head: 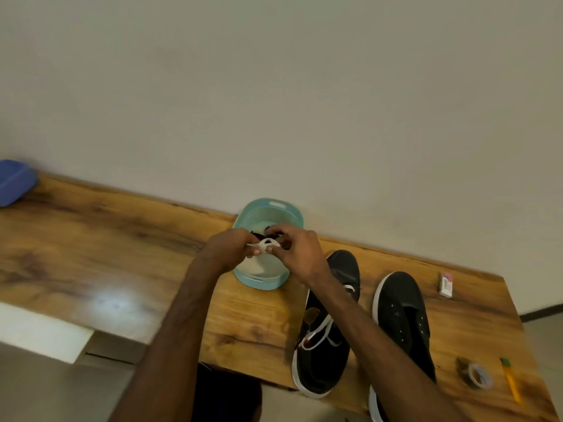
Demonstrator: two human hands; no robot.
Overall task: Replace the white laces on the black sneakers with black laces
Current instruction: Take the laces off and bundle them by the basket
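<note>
Bunched white lace (264,244) aloft; black sneakers (402,318) side by side, one apparently part-laced.

Glossy wooden table (128,269), matt black cloth sneakers (402,318), smooth teal plastic basket (265,283).

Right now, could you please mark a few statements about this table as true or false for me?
1. The left hand and right hand both pinch a white lace over the basket. True.
2. Both shoes still carry white laces. False: the laced sneaker has them; the other sneaker shows bare eyelets.
3. The tape roll sits inside the basket. False: it lies on the table, right of the shoes.
4. A small box lies on the table, right of the shoes. True.
</note>
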